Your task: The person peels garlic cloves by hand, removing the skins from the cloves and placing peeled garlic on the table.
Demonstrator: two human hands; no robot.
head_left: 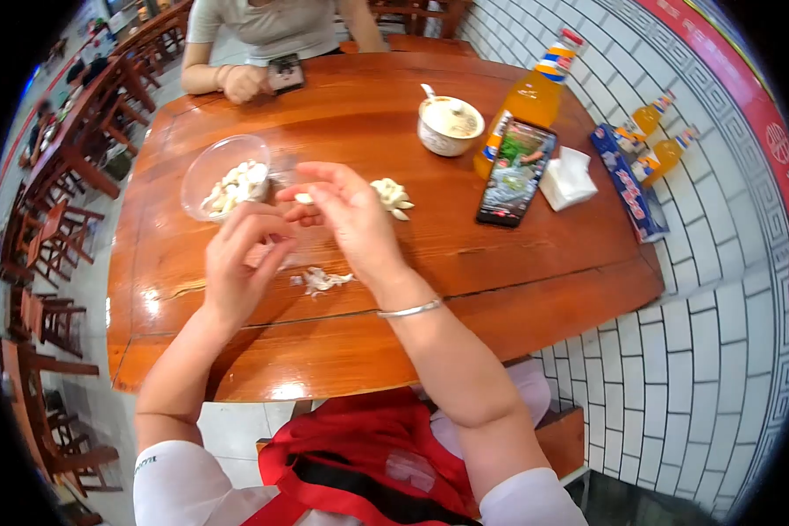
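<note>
We are seeing a red-brown table [535, 263].
On it we are noting cream cloves [394, 195], an orange bottle [535, 96]; beside the table, a dark-lined white wall [693, 368].

Stools [59, 221] stand left — white-tiled wall [675, 377] right.

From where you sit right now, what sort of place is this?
Probably a restaurant or casual eatery: wooden stools line the area to the left, and an orange drink bottle and white bowl stand on the wooden table here.
</note>
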